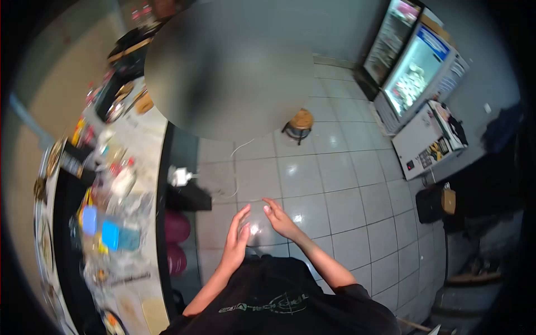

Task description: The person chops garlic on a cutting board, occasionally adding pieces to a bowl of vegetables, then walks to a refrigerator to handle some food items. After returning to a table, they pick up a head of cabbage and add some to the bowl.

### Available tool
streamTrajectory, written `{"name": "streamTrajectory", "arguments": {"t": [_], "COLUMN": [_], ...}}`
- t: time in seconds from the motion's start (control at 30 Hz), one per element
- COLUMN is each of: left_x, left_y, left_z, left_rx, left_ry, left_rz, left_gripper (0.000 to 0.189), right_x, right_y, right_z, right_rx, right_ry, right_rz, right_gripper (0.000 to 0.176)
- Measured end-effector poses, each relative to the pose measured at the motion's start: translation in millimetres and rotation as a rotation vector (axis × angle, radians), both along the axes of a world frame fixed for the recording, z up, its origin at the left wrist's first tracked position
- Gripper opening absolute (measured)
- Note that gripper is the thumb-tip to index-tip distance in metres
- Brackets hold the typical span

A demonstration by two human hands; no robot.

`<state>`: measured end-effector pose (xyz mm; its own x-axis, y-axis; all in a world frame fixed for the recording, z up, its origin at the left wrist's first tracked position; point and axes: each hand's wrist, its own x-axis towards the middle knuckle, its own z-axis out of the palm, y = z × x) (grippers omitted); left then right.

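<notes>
Both of my hands are raised in front of my black shirt, above the tiled floor (346, 206). My left hand (237, 239) has its fingers apart and holds nothing. A short gap to the right of it is my right hand (278, 219), also empty, with its fingers spread and pointing up and left. The two hands do not touch each other or any object. A thin white cable (235, 173) lies on the floor just beyond them.
A cluttered counter (146, 167) runs along the left, holding a blue-lidded container (110, 235). A wooden stool (301, 119) stands ahead. Lit fridges (410, 84) and a white chest (419, 145) line the right wall. A large blurred patch hides the upper middle.
</notes>
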<state>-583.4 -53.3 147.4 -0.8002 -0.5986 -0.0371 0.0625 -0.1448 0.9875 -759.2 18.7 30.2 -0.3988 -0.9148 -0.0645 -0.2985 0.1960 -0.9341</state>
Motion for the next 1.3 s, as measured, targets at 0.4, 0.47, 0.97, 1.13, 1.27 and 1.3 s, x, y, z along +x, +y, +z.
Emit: {"name": "streamTrajectory", "arguments": {"t": [0.4,0.47,0.97,1.13,1.27,1.3], "left_x": [-303,-357,-722,-819,-895,-917], "left_y": [-185,-214,-282,-291,-307,-313], "left_z": [-121,-123,-128,-114,-118,-121], "left_rx": [-0.623,0.007,0.350,0.477,0.423,0.412], "left_ry": [-0.081,-0.183,-0.290,-0.175,-0.244,-0.257], "left_rz": [-0.284,-0.381,-0.417,-0.287,-0.123,-0.093], "left_gripper": [0.064,0.053,0.025,0.021,0.019,0.020], "right_x": [-197,-246,-619,-805,-919,-948], "right_y": [-105,-97,-52,-121,-166,-174], "right_z": [74,82,30,67,103,107], "right_rx": [-0.340,-0.377,-0.078,-0.129,-0.076,-0.039], "right_ry": [-1.170,-0.967,-0.502,-0.249,-0.176,-0.098], "right_rz": [-0.241,-0.212,-0.823,-0.497,-0.381,-0.346], "right_gripper": [0.067,0.062,0.038,0.037,0.036,0.035]}}
